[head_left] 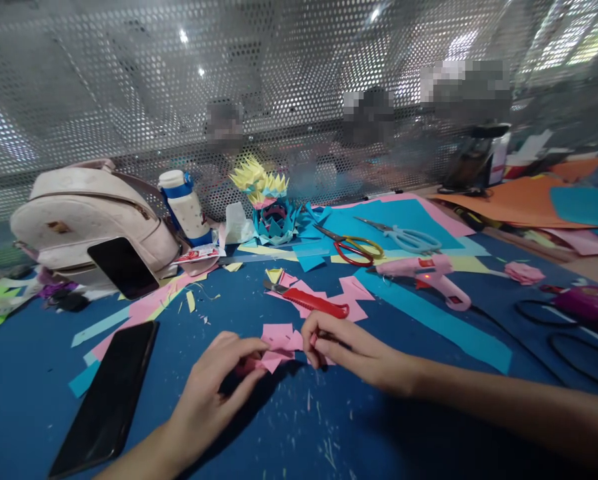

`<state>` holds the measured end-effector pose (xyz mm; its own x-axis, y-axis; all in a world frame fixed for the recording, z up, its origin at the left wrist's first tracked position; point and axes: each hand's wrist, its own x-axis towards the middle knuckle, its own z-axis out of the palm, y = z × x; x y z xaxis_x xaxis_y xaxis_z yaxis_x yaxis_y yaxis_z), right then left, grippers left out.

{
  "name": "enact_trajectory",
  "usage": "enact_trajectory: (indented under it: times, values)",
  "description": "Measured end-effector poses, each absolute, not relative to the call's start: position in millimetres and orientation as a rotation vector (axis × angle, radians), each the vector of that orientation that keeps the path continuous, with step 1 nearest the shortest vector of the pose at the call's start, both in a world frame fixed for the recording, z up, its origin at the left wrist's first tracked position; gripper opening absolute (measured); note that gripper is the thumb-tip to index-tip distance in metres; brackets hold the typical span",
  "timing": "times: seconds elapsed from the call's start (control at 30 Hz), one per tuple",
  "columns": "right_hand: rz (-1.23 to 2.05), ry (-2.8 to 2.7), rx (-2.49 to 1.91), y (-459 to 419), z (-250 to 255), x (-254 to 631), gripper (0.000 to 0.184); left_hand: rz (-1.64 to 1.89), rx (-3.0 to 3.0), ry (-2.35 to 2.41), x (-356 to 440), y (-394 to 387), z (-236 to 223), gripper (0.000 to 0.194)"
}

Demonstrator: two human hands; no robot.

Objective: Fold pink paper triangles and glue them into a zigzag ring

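Observation:
Over the blue table, a piece of folded pink paper lies between my two hands. My left hand pinches its left side between thumb and fingers. On the other side my right hand is curled with thumb and fingertips together at the paper's right edge; a small pink bit shows at the fingertips. Just beyond my hands is a red utility knife on several pink paper pieces. A pink glue gun rests to the right, its cord running toward the lower right.
Two phones stand or lie at left, one flat, one against a white backpack. Behind are a water bottle, a paper pineapple-like craft, red-and-yellow scissors and light-blue scissors. A perforated metal screen closes the back.

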<state>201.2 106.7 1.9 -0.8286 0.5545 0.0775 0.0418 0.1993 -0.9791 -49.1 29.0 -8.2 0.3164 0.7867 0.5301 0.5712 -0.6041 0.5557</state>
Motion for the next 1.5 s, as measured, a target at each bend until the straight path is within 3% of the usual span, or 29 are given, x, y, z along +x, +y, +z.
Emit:
enact_trajectory:
  times: [0.5,0.93,1.5]
  values:
    - [1.987,-1.783,-0.720,111,-16,197,0.030,1.127,2.476,1.150,-46,29,-9,0.025]
    - [1.555,-2.089,-0.576,115,-12,198,0.041,1.102,2.486,1.099,-47,32,-11,0.024]
    - [1.532,-2.034,-0.809,107,-9,195,0.029,1.063,2.491,1.076,-47,30,-14,0.024]
